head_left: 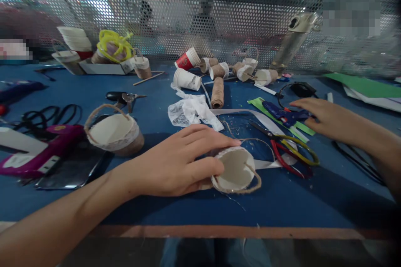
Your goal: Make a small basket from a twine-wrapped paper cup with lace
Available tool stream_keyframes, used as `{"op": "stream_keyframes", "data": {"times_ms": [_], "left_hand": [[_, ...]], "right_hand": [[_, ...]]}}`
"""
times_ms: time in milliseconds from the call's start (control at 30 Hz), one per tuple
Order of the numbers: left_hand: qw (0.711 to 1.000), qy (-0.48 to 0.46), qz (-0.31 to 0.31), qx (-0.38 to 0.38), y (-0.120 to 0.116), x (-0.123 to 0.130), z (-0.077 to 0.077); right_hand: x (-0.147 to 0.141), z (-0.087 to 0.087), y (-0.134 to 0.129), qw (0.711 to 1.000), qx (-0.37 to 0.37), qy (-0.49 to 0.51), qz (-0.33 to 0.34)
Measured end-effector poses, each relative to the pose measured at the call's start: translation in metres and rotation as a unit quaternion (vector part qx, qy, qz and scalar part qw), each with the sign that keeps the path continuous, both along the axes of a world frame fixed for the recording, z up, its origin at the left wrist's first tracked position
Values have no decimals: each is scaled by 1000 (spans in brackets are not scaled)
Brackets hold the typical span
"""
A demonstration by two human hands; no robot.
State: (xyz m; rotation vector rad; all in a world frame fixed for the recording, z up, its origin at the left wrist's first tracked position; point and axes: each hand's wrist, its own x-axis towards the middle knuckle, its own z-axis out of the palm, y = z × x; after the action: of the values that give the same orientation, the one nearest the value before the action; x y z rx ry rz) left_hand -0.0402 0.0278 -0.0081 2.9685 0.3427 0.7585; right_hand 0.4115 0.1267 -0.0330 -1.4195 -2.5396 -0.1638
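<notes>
My left hand (pixel 178 162) is closed around the side of a small paper cup basket (pixel 236 169), tipped so its white inside faces me. Twine forms its handle, which droops over the front rim, and lace trims the edge. At the right, my right hand (pixel 316 119) has thumb and fingers around the handle of a blue glue gun (pixel 278 112), which lies on a light green strip (pixel 257 103). Scissors (pixel 290 158) with red and yellow handles lie between the hands. White ribbon (pixel 260 119) and thin twine run behind the held basket.
A finished-looking basket (pixel 115 131), a phone (pixel 73 171) and a magenta tool (pixel 46 146) lie left. Behind are white lace (pixel 194 110), a twine roll (pixel 217 92), paper cups (pixel 187 79) and several twine-wrapped cups. A perforated metal screen (pixel 175 16) bounds the back.
</notes>
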Motion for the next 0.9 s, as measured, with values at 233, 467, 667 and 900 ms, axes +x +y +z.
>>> {"op": "stream_keyframes", "data": {"times_ms": [233,467,667,900], "left_hand": [[995,0,57,85,-5,3,4],[982,-19,46,182,-9,0,10],[980,-32,67,183,-4,1,10],[984,-13,72,164,2,-3,2]], "right_hand": [[-46,27,-37,999,44,29,-12],[-132,41,-91,976,-13,182,122],[-172,26,-98,838,-335,422,83],[-208,28,-98,628,-535,565,30]]}}
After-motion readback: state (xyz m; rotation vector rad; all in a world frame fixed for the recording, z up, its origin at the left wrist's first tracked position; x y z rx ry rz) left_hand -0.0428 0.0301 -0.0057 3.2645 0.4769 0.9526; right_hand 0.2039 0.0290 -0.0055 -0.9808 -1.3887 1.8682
